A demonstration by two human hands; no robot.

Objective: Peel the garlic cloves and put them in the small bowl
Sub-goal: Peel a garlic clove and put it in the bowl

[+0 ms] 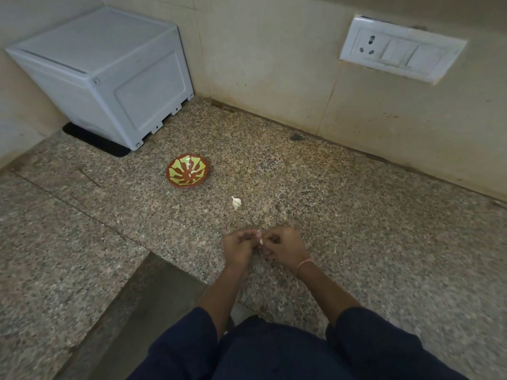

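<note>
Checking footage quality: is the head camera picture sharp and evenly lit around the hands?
Head view: dim, soft light, no glare; wide-angle distortion skews the socket plate; the left hand, right hand and garlic clove they pinch look slightly soft.

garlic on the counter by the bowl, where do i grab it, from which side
Pinch the garlic across its plump body, straight down from above: it lies flat on the counter, and its thin tip toward the bowl probably gives little grip.
</note>
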